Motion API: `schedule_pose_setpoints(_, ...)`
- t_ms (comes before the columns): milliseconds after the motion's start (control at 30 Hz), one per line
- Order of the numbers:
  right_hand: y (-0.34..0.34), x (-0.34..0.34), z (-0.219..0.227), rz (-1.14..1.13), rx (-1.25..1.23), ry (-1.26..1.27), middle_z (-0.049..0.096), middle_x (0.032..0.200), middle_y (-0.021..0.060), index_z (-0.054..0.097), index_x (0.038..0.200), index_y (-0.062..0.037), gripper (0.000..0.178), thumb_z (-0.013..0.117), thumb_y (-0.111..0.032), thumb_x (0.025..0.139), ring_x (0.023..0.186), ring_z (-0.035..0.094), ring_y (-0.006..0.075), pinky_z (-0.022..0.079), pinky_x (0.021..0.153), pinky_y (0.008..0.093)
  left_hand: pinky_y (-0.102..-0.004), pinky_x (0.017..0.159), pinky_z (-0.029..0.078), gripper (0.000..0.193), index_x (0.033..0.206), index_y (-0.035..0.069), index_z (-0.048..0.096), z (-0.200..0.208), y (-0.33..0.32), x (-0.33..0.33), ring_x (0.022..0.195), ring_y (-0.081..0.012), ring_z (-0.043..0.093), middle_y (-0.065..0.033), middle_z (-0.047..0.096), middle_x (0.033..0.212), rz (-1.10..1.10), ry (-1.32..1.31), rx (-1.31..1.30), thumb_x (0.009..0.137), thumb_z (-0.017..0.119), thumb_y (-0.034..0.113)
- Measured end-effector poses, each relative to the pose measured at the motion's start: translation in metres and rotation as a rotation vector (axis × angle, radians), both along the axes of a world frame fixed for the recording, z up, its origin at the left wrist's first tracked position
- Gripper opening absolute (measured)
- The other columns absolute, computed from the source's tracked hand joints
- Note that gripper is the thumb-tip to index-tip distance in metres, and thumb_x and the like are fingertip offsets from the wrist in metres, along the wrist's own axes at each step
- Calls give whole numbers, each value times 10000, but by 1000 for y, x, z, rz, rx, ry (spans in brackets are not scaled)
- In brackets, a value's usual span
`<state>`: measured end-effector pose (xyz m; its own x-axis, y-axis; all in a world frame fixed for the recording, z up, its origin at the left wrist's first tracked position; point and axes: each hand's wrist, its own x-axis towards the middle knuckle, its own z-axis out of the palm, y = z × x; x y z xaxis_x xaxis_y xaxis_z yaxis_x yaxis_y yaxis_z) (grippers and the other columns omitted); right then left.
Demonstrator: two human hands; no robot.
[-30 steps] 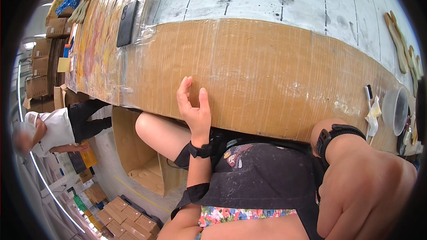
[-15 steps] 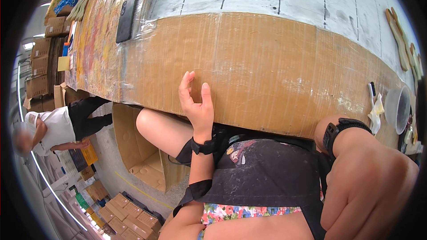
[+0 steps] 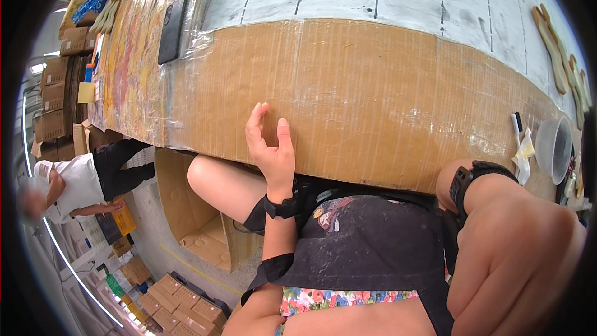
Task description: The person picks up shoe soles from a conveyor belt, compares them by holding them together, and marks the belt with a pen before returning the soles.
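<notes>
My left hand (image 3: 272,152) is held up over the brown cardboard sheet (image 3: 367,106) that covers the near part of the table. Its thumb stands apart from the loosely bent fingers, with nothing between them. Whether it touches the cardboard I cannot tell. A black band circles that wrist. My right hand (image 3: 516,255) is raised very near the camera at the lower right, showing mostly its back. Its fingertips are hidden, so what it may hold cannot be seen. The black phone (image 3: 172,30) lies at the cardboard's far left corner.
Wooden tools (image 3: 550,50) lie at the far right. Nearer are a black-and-white brush (image 3: 517,126), a crumpled wipe (image 3: 523,157) and a clear plastic tub (image 3: 553,149). An open carton (image 3: 186,211) stands on the floor at left. Beyond it is another person (image 3: 81,180).
The whole scene has shifted slightly left in the picture. Both hands keep nearly the same pose, and nothing has been picked up or put down.
</notes>
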<state>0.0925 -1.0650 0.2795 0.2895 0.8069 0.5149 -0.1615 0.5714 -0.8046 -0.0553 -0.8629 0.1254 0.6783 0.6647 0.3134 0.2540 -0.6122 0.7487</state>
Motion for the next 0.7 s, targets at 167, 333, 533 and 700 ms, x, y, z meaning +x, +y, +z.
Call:
schedule_pose_setpoints(167,-1,10,2,-111,-133,-78,518,607,103,503,881,-6,184,504,-158,778,534,475,202,365,514,296,-298,864,326,377,1162,19,446,-2,-1,1,1031,-171,471,-69,530,1109,-14,-14,5,806,553,81)
schedule_pose_setpoints(333,-48,-25,5,-207,-252,-173,547,634,102,524,962,-11,248,509,-200,801,562,495,204,382,545,293,-342,879,364,315,1085,3,501,3,-4,-1,1014,-235,480,-110,523,1076,3,-3,27,783,565,63)
schedule_pose_setpoints(533,19,46,11,-370,-453,-284,581,667,101,548,1059,-18,328,515,-249,829,596,520,207,402,582,289,-341,873,369,265,1031,26,541,4,-4,6,998,-247,484,-113,535,1060,-54,-1,131,770,574,60)
schedule_pose_setpoints(700,53,75,-72,-743,-745,-1104,569,968,176,430,1175,2,697,733,-243,597,964,508,331,402,821,394,-318,888,359,250,1034,16,547,1,-1,0,1007,-220,486,-100,537,1055,-45,26,151,786,564,46)
